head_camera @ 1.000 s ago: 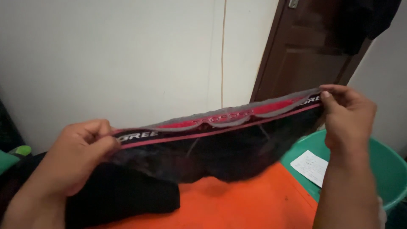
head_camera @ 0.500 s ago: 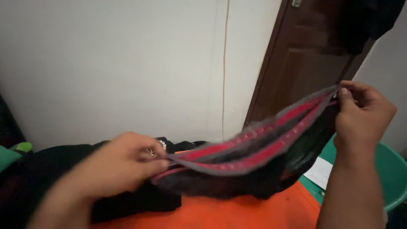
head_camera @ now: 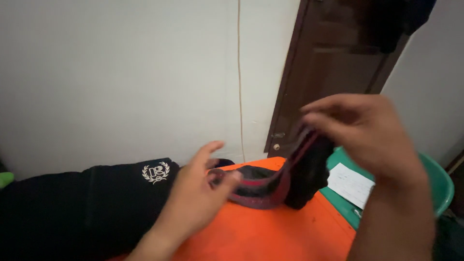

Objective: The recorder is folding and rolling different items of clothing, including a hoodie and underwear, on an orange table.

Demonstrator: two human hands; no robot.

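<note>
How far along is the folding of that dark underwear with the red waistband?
Done: a black garment with a white crest lies flat on the orange surface. In hand: the right hand lifts one end of the underwear; the left hand pins the other down. Left: it is bunched, not yet laid flat.
</note>
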